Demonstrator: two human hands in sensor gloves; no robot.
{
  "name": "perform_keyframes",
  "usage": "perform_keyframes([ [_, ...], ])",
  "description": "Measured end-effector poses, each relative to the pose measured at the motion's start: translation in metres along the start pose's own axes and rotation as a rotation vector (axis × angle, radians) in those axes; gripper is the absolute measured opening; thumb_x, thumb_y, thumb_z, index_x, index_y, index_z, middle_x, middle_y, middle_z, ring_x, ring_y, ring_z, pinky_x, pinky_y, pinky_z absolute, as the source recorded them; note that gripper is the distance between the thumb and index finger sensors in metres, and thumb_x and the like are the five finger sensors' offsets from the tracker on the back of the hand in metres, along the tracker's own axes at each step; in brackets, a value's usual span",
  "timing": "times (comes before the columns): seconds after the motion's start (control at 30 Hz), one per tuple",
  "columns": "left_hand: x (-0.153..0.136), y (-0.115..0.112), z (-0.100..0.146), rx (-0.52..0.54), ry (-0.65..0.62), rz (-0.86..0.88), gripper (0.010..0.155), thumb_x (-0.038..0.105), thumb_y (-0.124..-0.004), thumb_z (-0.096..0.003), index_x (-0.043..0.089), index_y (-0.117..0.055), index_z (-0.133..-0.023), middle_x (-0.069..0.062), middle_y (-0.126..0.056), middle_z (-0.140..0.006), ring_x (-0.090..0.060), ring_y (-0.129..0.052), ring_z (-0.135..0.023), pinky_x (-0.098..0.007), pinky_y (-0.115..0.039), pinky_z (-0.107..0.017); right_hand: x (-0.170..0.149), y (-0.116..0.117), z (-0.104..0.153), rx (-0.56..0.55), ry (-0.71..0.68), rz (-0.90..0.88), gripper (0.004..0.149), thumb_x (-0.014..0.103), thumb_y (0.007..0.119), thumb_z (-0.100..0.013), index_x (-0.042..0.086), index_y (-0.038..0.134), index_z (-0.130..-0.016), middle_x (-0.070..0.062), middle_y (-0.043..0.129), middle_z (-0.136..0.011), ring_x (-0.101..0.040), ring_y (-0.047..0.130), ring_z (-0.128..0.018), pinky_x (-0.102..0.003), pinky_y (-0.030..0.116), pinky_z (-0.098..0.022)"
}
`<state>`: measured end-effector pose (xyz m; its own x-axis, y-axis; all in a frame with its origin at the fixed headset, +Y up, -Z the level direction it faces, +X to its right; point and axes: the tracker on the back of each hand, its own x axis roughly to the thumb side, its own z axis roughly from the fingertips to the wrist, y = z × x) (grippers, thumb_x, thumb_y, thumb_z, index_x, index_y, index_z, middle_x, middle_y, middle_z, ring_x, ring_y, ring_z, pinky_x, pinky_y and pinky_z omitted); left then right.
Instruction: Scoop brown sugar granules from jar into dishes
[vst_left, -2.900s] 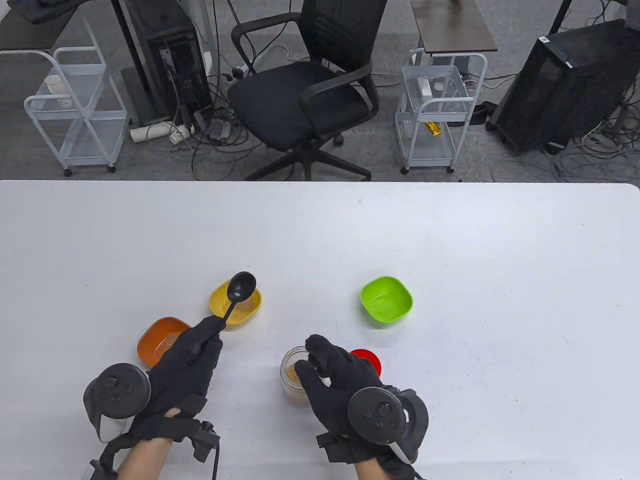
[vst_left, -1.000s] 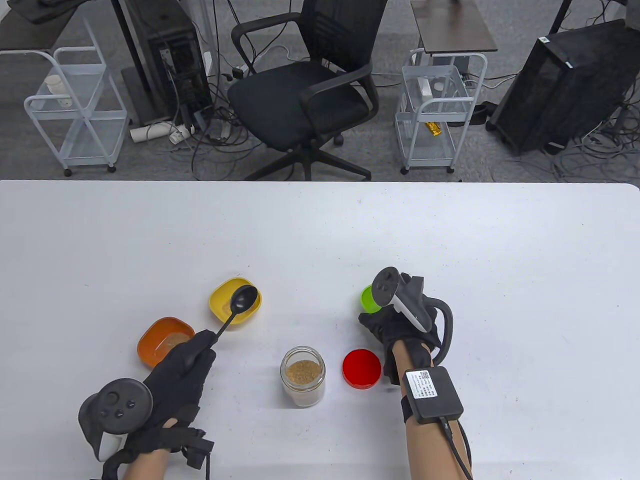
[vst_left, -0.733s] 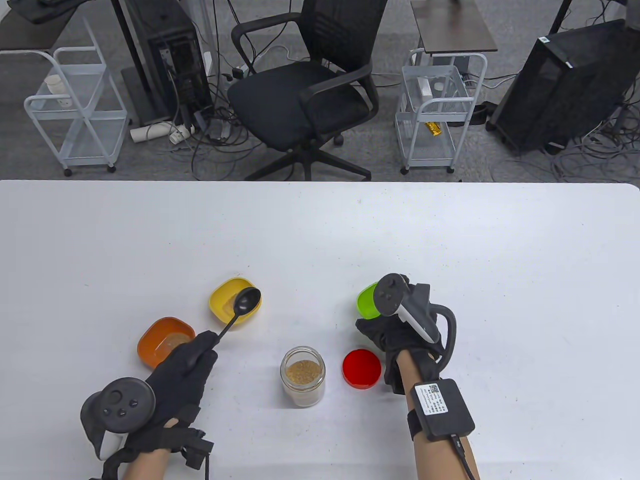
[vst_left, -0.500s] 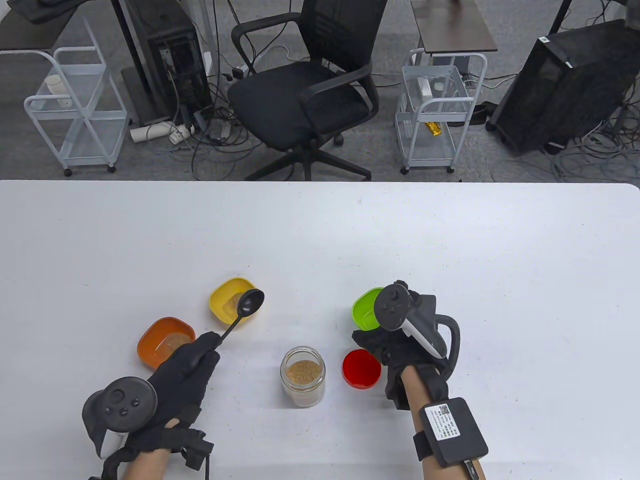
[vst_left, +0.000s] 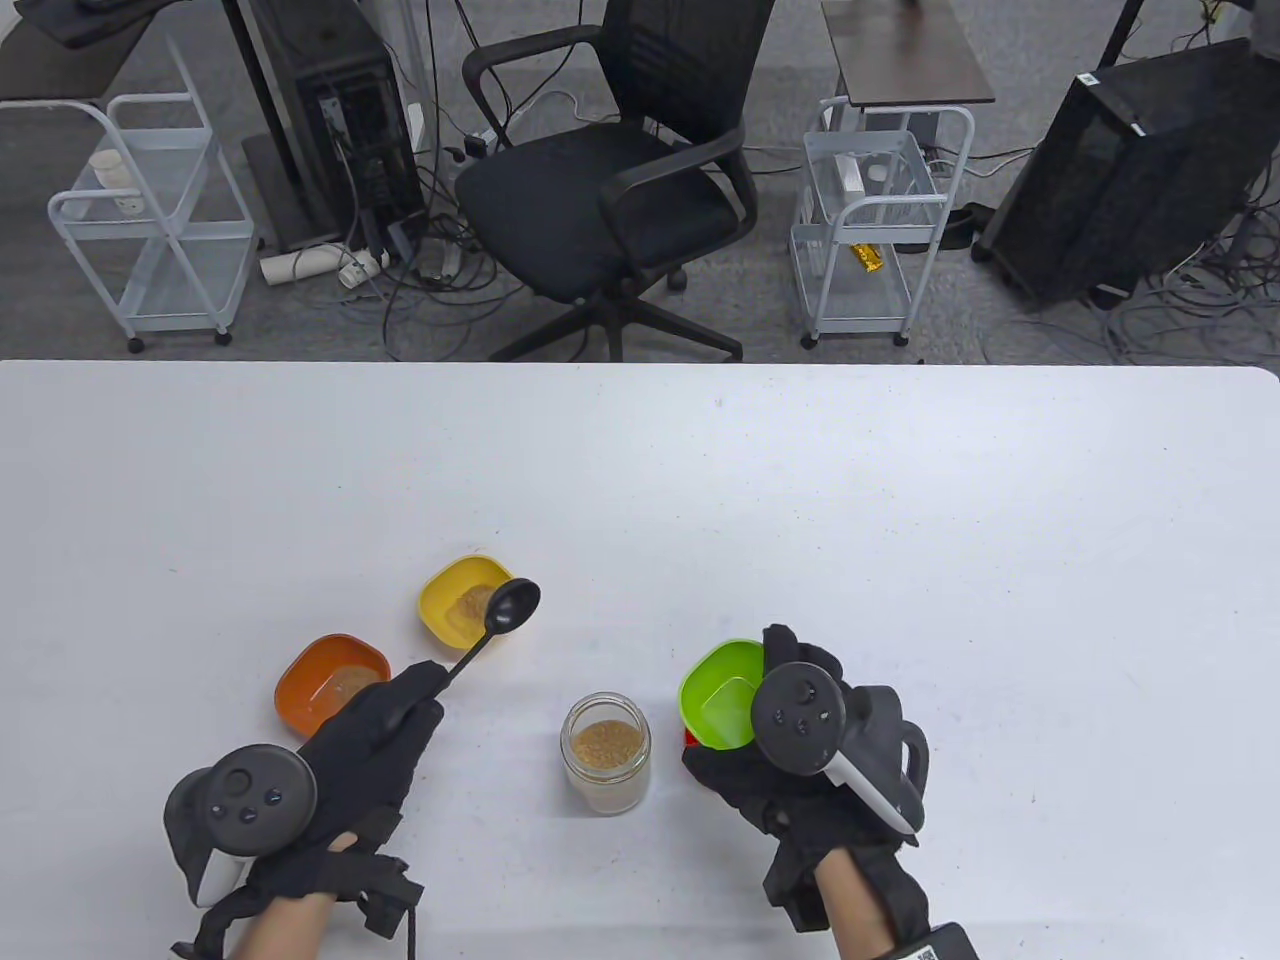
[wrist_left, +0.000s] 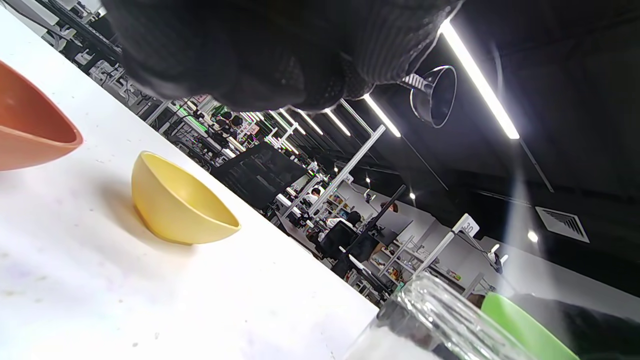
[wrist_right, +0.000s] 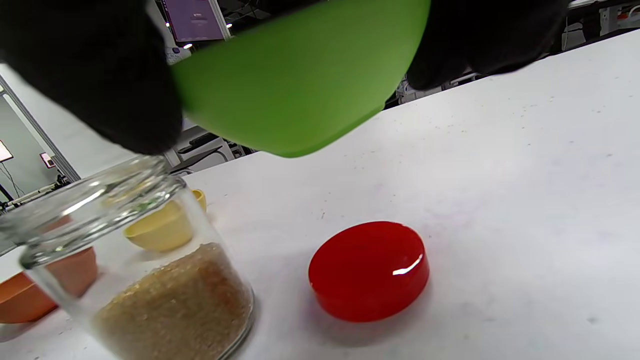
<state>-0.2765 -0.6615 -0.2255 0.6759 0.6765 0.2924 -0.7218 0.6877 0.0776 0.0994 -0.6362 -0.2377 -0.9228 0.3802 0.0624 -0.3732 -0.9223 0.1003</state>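
White bench (vst_left: 900, 480) carries everything. Landmark: glass jar (vst_left: 605, 752), open, part full of brown sugar (vst_left: 605, 743).

Right hand (vst_left: 810, 780), just right of jar: fingers grip green dish (vst_left: 718, 695), lifted off the bench above red lid (wrist_right: 369, 270).

Left hand (vst_left: 365, 735), left of jar: fingers closed around handle of black spoon (vst_left: 511, 606), bowl raised beyond-left of jar.

Yellow dish (vst_left: 462, 610), beyond-left of jar, holds some sugar.

Orange dish (vst_left: 330, 682), left of jar, holds some sugar.
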Motion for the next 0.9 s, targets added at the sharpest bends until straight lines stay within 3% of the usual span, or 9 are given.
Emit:
perform_keyframes([
  [0.2,0.003,0.0,-0.003,-0.061,-0.024,-0.036,0.044,0.037,-0.079,-0.0627,0.02,-0.078,-0.103,-0.003,-0.095,-0.083,-0.025,-0.103,-0.057,-0.043,-0.094,-0.045,-0.004,0.02,0.007,-0.024,-0.007,-0.051,0.119,0.063,0.093,-0.042,-0.008,0.029,-0.114,-0.035,0.043,-0.113,-0.053,0.076,-0.09,-0.068,0.067,-0.07],
  [0.4,0.014,0.008,-0.011,-0.149,-0.076,-0.119,0.044,0.037,-0.082,-0.0617,0.018,-0.081,-0.102,-0.004,-0.1,-0.079,-0.023,-0.106,-0.049,-0.041,-0.096,-0.039,-0.011,0.024,0.006,-0.043,-0.004,-0.057,0.119,0.064,0.092,-0.041,-0.008,0.03,-0.114,-0.037,0.038,-0.119,-0.052,0.074,-0.091,-0.067,0.065,-0.07],
  [0.67,0.059,0.021,-0.027,-0.355,-0.174,-0.392,0.043,0.037,-0.083,-0.0615,0.023,-0.081,-0.102,-0.004,-0.1,-0.079,-0.022,-0.106,-0.048,-0.04,-0.095,-0.038,-0.018,0.028,0.001,-0.045,0.007,-0.069,0.119,0.064,0.092,-0.042,-0.007,0.03,-0.114,-0.035,0.04,-0.119,-0.052,0.073,-0.091,-0.067,0.064,-0.071],
  [0.9,0.103,0.012,-0.038,-0.511,-0.202,-0.691,0.043,0.038,-0.082,-0.0614,0.023,-0.081,-0.102,-0.002,-0.1,-0.079,-0.021,-0.106,-0.047,-0.039,-0.095,-0.038,-0.019,0.028,0.003,-0.048,0.005,-0.065,0.118,0.064,0.092,-0.042,-0.007,0.031,-0.114,-0.035,0.04,-0.119,-0.052,0.073,-0.09,-0.067,0.064,-0.07],
])
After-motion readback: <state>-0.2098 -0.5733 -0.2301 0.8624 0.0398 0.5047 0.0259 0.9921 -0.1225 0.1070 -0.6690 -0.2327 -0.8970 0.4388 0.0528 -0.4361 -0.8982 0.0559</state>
